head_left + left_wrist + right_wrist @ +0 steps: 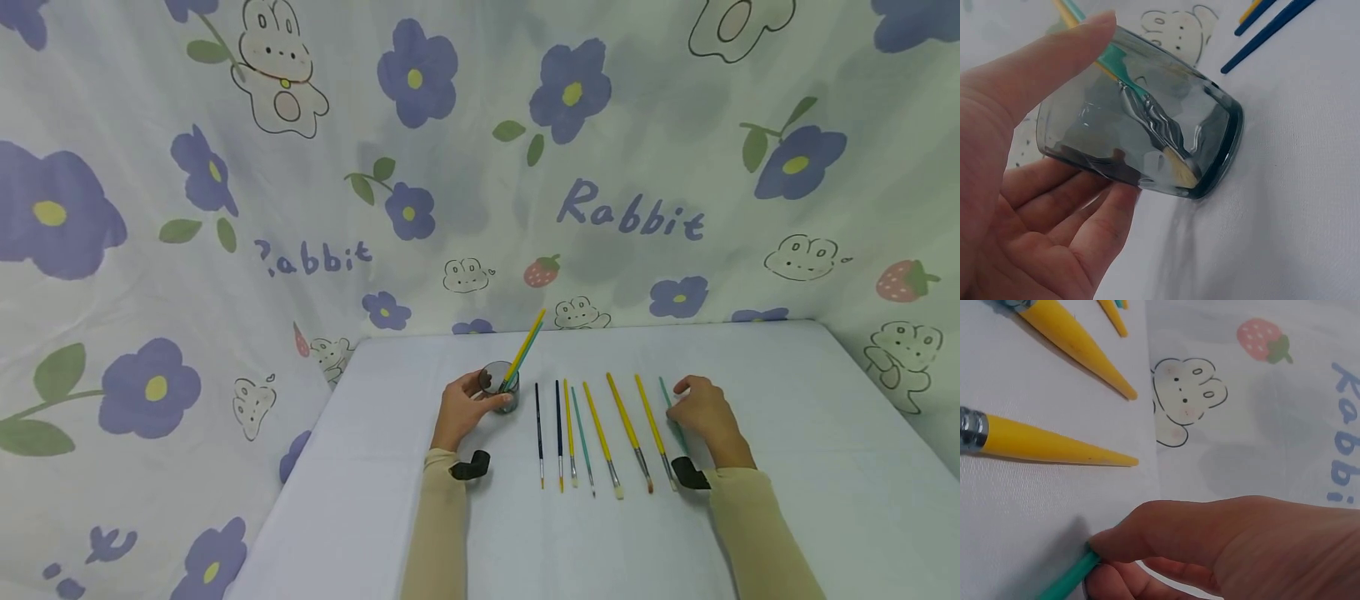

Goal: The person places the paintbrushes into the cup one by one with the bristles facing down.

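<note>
Pinching the slim green-handled paintbrush [1069,579] beside a yellow-handled paintbrush [649,410], the right hand [707,417] likely finds it light, stiff, best held by handle; the left hand [461,410] grips the fragile-looking grey-tinted glass cup [1088,128].

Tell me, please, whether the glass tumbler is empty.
Not empty: the glass tumbler holds a yellow paintbrush and a teal paintbrush, both protruding.

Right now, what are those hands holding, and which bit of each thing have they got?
The left hand holds the see-through glass by its sides; the right hand pinches a green paintbrush by its handle.
</note>
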Demonstrator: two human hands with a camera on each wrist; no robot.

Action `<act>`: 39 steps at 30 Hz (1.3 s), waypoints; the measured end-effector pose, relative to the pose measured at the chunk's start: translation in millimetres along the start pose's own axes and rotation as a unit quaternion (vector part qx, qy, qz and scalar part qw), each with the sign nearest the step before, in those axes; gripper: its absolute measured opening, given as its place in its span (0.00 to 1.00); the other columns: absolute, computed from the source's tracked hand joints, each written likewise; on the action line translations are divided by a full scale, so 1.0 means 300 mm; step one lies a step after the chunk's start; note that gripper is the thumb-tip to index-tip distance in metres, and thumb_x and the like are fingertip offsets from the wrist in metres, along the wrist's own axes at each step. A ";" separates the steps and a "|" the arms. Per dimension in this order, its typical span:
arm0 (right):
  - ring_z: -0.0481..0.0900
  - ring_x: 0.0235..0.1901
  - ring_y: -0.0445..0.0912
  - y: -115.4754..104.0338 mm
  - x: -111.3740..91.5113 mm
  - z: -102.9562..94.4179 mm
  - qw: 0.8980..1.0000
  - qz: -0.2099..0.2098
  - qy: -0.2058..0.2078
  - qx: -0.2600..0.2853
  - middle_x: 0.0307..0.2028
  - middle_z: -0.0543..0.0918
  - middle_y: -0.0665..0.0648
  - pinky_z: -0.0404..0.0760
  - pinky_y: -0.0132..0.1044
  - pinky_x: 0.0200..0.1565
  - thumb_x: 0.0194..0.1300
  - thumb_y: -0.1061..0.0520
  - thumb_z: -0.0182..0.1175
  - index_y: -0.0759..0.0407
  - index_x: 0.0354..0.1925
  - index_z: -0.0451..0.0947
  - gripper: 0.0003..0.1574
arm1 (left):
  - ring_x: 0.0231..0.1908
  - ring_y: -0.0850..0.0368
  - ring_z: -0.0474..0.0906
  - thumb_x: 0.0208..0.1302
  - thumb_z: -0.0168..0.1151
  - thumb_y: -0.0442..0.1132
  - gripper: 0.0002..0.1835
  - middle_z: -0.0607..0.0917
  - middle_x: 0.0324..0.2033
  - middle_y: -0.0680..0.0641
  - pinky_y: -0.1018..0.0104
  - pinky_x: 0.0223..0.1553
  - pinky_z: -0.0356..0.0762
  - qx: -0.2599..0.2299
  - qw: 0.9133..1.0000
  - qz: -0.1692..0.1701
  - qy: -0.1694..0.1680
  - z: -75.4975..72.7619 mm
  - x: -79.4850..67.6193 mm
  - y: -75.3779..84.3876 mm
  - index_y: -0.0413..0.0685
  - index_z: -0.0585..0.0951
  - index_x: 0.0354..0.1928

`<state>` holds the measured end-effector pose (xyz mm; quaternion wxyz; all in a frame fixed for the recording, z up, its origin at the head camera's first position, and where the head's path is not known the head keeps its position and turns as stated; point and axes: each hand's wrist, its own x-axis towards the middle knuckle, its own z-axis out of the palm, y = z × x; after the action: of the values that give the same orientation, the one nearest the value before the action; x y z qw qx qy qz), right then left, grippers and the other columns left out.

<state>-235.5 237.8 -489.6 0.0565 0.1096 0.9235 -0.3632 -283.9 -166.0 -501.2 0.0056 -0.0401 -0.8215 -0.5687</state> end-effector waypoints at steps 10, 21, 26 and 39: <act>0.81 0.36 0.61 -0.020 -0.021 0.000 0.998 0.014 0.003 -0.057 0.45 0.83 0.75 0.78 0.49 0.32 0.59 0.56 0.66 0.71 0.50 0.75 0.25 | 0.68 0.40 0.78 0.51 0.83 0.50 0.43 0.84 0.61 0.35 0.50 0.68 0.81 -0.003 1.000 0.006 0.000 0.000 -0.001 -0.010 0.37 0.77 0.67; 0.81 0.36 0.60 -0.019 -0.033 -0.010 0.998 0.022 -0.004 -0.050 0.44 0.83 0.72 0.78 0.47 0.33 0.59 0.54 0.66 0.69 0.48 0.77 0.24 | 0.68 0.40 0.78 0.52 0.83 0.49 0.42 0.84 0.61 0.35 0.50 0.68 0.81 -0.009 1.000 0.007 0.002 0.004 -0.006 -0.013 0.37 0.78 0.67; 0.82 0.38 0.61 -0.011 -0.032 -0.016 0.999 0.014 -0.010 -0.036 0.48 0.83 0.74 0.79 0.47 0.34 0.61 0.52 0.66 0.70 0.51 0.78 0.26 | 0.67 0.40 0.78 0.52 0.83 0.49 0.43 0.84 0.61 0.36 0.51 0.67 0.81 -0.004 1.000 0.007 0.002 0.003 -0.006 -0.015 0.37 0.78 0.67; 0.88 0.29 0.43 -0.017 -0.011 -0.018 0.995 -0.020 -0.033 0.091 0.44 0.88 0.70 0.87 0.35 0.32 0.67 0.55 0.62 0.75 0.57 0.74 0.28 | 0.68 0.40 0.77 0.52 0.83 0.50 0.42 0.84 0.61 0.36 0.51 0.67 0.81 -0.004 1.000 0.005 0.003 0.002 -0.005 -0.007 0.38 0.78 0.67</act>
<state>-233.6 237.5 -481.7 0.0697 0.0836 0.8863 -0.4501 -282.6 -166.1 -503.5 0.0107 -0.0423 -0.8193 -0.5718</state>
